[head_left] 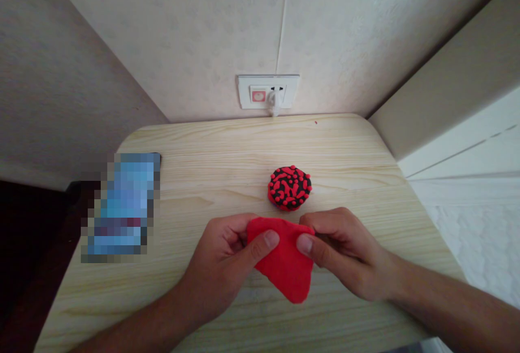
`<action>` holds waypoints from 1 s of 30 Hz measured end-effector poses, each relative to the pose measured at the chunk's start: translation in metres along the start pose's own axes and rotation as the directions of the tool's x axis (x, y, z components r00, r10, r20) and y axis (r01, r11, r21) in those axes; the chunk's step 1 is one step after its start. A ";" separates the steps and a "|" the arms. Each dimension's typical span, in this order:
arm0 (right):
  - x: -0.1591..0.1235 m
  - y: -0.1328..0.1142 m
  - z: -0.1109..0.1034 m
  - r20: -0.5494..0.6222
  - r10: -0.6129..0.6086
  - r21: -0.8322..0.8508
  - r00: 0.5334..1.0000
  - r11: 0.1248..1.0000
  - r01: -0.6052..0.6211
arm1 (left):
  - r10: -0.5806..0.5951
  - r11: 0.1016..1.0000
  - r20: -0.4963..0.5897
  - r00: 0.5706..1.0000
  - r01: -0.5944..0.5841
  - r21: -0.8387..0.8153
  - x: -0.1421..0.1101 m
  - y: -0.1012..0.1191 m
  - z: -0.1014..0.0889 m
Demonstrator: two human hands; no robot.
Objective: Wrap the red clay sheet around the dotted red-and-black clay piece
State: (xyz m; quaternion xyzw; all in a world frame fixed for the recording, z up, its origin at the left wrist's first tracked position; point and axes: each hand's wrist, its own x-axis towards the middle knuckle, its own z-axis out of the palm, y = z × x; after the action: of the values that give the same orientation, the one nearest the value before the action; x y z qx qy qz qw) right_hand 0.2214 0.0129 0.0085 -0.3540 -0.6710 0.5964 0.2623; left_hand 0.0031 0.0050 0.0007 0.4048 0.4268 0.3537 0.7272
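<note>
My left hand (227,255) and my right hand (341,250) both pinch a flat red sheet of clay (284,266), held just above the table. Each thumb presses on the sheet's upper part, the fingers behind it. The sheet hangs down to a rounded point toward me. Just beyond my hands a round black lump dotted with red clay bits (290,187) sits on the light wooden table (203,180).
A blurred-out flat rectangular object (122,207) lies at the table's left edge. A wall socket (268,91) with a white plug and cord is on the wall behind. A white bed (467,180) lies to the right. Dark floor shows on the left.
</note>
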 end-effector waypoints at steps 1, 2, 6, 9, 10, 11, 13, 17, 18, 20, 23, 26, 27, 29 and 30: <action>0.000 0.000 0.001 0.020 0.028 0.027 0.999 0.999 -0.029 | -0.008 0.999 -0.007 1.000 0.008 0.033 0.000 0.000 0.001; 0.001 0.000 0.002 0.041 0.053 0.034 0.998 0.998 -0.054 | -0.006 0.998 -0.014 1.000 0.006 0.065 -0.001 0.000 0.001; 0.003 -0.001 0.006 0.048 0.017 -0.122 0.999 0.993 -0.011 | 0.037 0.978 0.006 0.999 -0.037 0.204 -0.005 -0.002 0.002; 0.004 -0.001 0.008 0.068 -0.077 -0.181 0.995 0.980 0.089 | 0.074 0.950 0.031 0.997 -0.079 0.302 -0.008 -0.006 0.001; 0.004 -0.001 0.008 0.077 -0.085 -0.174 0.993 0.980 0.097 | 0.084 0.938 0.040 0.996 -0.093 0.333 -0.008 -0.007 0.000; 0.004 -0.001 0.008 0.084 -0.081 -0.157 0.993 0.983 0.094 | 0.093 0.927 0.052 0.994 -0.105 0.360 -0.008 -0.007 -0.001; 0.004 0.000 0.008 0.099 -0.055 -0.107 0.994 0.992 0.066 | 0.104 0.908 0.089 0.991 -0.131 0.399 -0.008 -0.008 -0.002; 0.005 -0.001 0.006 0.120 0.026 -0.037 0.992 0.999 -0.021 | 0.136 0.875 0.188 0.973 -0.207 0.438 -0.008 -0.006 -0.003; 0.005 -0.001 0.006 0.115 0.034 -0.041 0.993 0.999 -0.030 | 0.142 0.869 0.199 0.970 -0.218 0.444 -0.009 -0.005 -0.003; 0.005 -0.001 0.006 0.101 0.019 -0.073 0.995 0.997 -0.012 | 0.151 0.858 0.210 0.966 -0.233 0.457 -0.009 -0.004 -0.002; 0.005 0.000 0.006 0.093 -0.023 -0.104 0.995 0.994 0.033 | 0.127 0.859 0.192 0.973 -0.205 0.470 -0.009 -0.004 -0.002; 0.004 0.000 0.006 0.074 -0.005 -0.084 0.997 0.996 0.011 | 0.075 0.889 0.150 0.986 -0.134 0.439 -0.009 -0.004 -0.001; 0.004 0.001 0.006 0.065 0.011 -0.069 0.998 0.998 -0.006 | 0.060 0.902 0.150 0.987 -0.118 0.415 -0.009 -0.003 -0.001; 0.004 0.001 0.006 0.053 0.034 -0.035 0.998 0.999 -0.032 | 0.046 0.923 0.172 0.984 -0.108 0.370 -0.009 -0.003 -0.002; 0.003 0.001 0.005 0.047 0.040 -0.021 0.998 0.999 -0.039 | 0.044 0.926 0.183 0.982 -0.109 0.362 -0.009 -0.002 -0.003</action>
State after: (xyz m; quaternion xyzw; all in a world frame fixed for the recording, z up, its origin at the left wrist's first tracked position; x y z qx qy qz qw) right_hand 0.2152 0.0123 0.0061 -0.3558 -0.6759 0.6027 0.2309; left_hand -0.0021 -0.0027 0.0009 0.5799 0.4057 0.2589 0.6574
